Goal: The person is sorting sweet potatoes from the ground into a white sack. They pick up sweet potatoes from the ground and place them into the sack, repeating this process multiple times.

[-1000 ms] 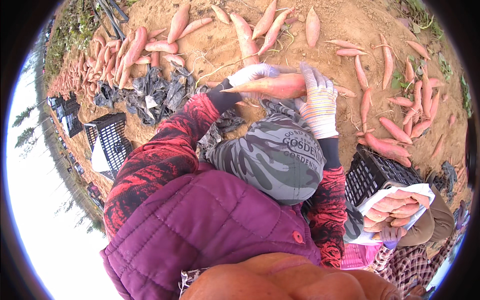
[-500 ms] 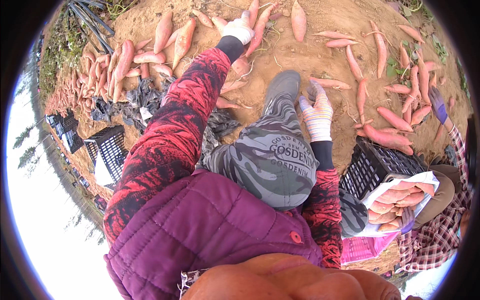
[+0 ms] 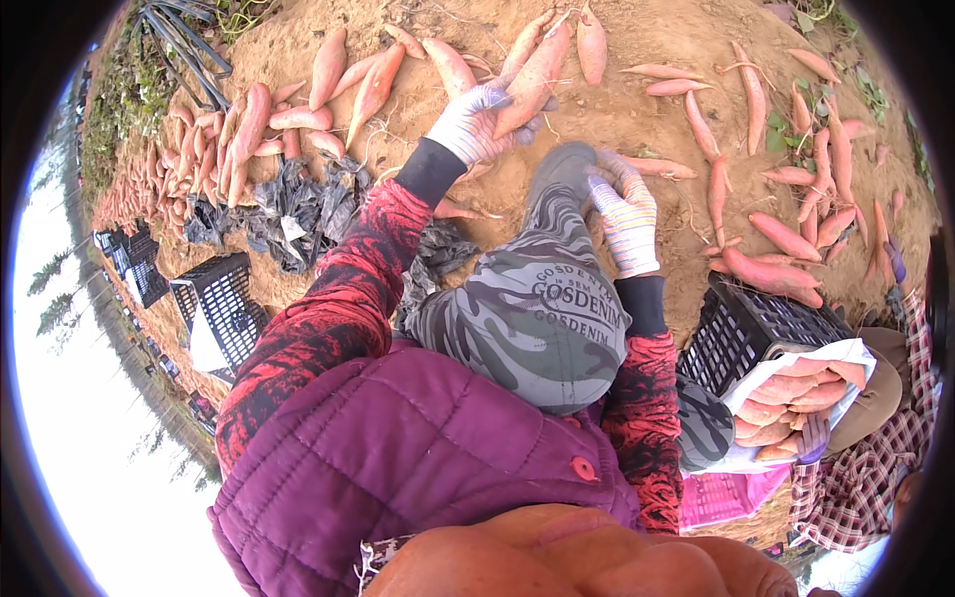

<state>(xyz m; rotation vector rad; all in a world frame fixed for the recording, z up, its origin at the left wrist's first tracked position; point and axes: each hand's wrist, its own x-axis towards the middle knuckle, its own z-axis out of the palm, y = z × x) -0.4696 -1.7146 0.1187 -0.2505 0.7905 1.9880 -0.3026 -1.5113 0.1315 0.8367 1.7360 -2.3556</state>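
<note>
My left hand point(image 3: 482, 126), in a striped work glove, is closed around a large pinkish sweet potato point(image 3: 537, 82), holding its lower end above the soil. My right hand point(image 3: 627, 214), gloved the same way, hovers beside the grey boot point(image 3: 562, 164) with its fingers apart and nothing visible in them. Just past its fingertips a slim sweet potato point(image 3: 665, 168) lies on the ground. More sweet potatoes lie around the left hand, among them a pale one point(image 3: 450, 66) and an upright-pointing one point(image 3: 592, 45).
Black plastic sheeting point(image 3: 298, 214) and a heap of sweet potatoes point(image 3: 169, 179) lie to the left, near a black crate point(image 3: 224, 308). At right, a lined black crate point(image 3: 756, 323) holds sweet potatoes. Close by it is a co-worker in a checked sleeve point(image 3: 856, 488).
My left hand has taken hold of the large sweet potato, lifted it and drawn it nearer. My right hand has shifted slightly left, its fingers bending. The co-worker's far hand has moved lower.
</note>
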